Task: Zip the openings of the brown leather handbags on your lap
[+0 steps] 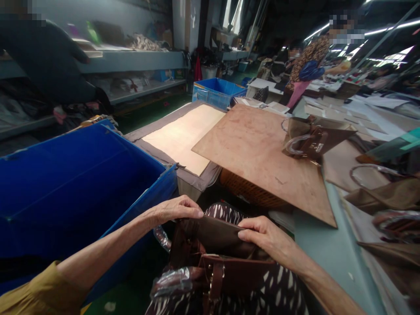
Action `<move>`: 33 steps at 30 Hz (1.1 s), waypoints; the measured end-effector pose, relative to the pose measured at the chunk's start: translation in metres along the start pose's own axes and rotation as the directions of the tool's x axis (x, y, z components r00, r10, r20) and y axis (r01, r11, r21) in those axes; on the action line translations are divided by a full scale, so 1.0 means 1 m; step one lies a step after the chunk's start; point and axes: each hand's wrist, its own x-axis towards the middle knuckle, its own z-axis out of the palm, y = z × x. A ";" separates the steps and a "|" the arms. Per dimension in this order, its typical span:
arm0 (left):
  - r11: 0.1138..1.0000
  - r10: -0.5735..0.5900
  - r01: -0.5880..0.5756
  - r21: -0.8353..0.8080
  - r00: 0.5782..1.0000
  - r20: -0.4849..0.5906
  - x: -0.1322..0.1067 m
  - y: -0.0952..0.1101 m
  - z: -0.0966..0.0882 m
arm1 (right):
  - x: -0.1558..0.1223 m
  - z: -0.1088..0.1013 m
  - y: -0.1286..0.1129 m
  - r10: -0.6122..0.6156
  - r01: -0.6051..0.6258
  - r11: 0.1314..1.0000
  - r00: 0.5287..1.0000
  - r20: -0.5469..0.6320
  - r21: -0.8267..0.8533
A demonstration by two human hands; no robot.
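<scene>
While left hand [173, 211], right hand [264, 236] hold brown bag [226, 267], flap [218, 232] under fingers [194, 213].

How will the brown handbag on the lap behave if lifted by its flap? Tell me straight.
The brown handbag probably flexes rather than stays stiff: its flap bends where the left hand and right hand pinch it. The plastic film on its handle looks glossy, so it is likely slippery there. Lying slumped on the lap, it seems unlikely to roll.
</scene>
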 end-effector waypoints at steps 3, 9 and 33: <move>1.000 0.029 -0.030 0.006 0.998 0.064 0.001 0.000 -0.001 | 0.000 0.002 0.000 0.019 -0.021 0.998 0.999 0.030 0.066; 0.973 0.074 -0.101 0.210 0.988 0.135 0.001 0.011 -0.007 | -0.002 0.006 -0.008 -0.041 0.025 0.986 0.994 0.097 0.167; 0.905 0.219 -0.268 0.329 0.959 0.179 0.011 0.019 0.011 | -0.001 0.006 -0.008 -0.094 0.099 0.984 0.995 0.040 -0.145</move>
